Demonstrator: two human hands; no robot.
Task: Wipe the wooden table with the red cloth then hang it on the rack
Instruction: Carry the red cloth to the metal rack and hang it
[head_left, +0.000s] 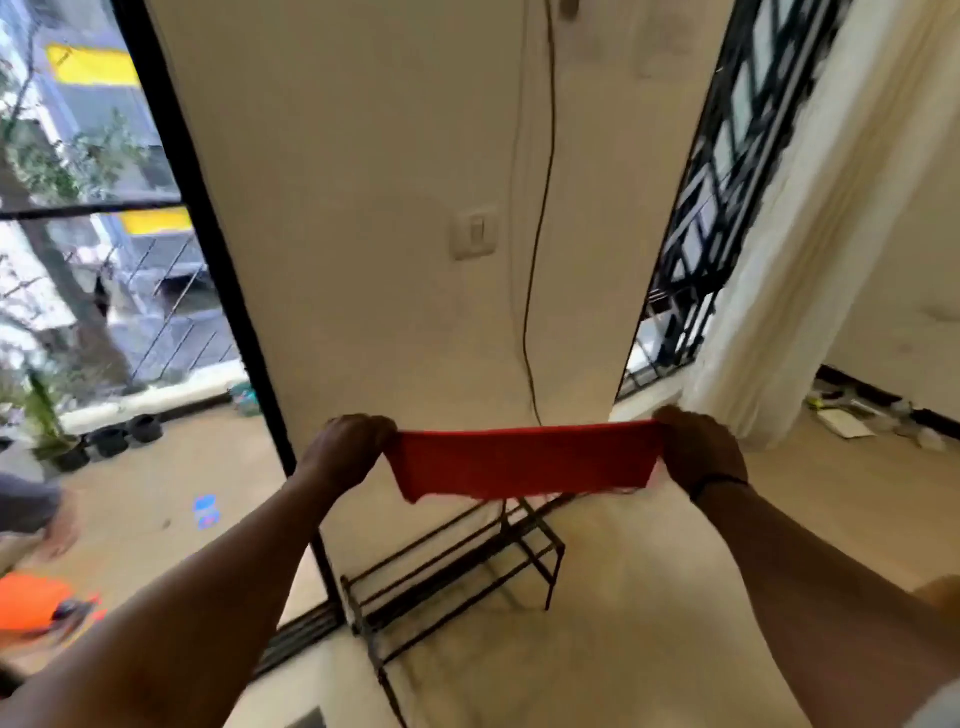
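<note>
Our left hand (347, 446) and right hand (698, 451) are pinching the flat red cloth (522, 464) taut, readying it for draping over the black metal-bar rack (457, 566).

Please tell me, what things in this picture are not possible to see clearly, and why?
- Wooden table: not in the head view at all, so whether it was wiped cannot be told.
- Rack: its top is hidden behind the red cloth.
- Fingertips of the left hand and right hand: curled out of sight, so each grip on the cloth's ends is hidden.
- Items on the floor at the right: too small and blurred to name.
</note>
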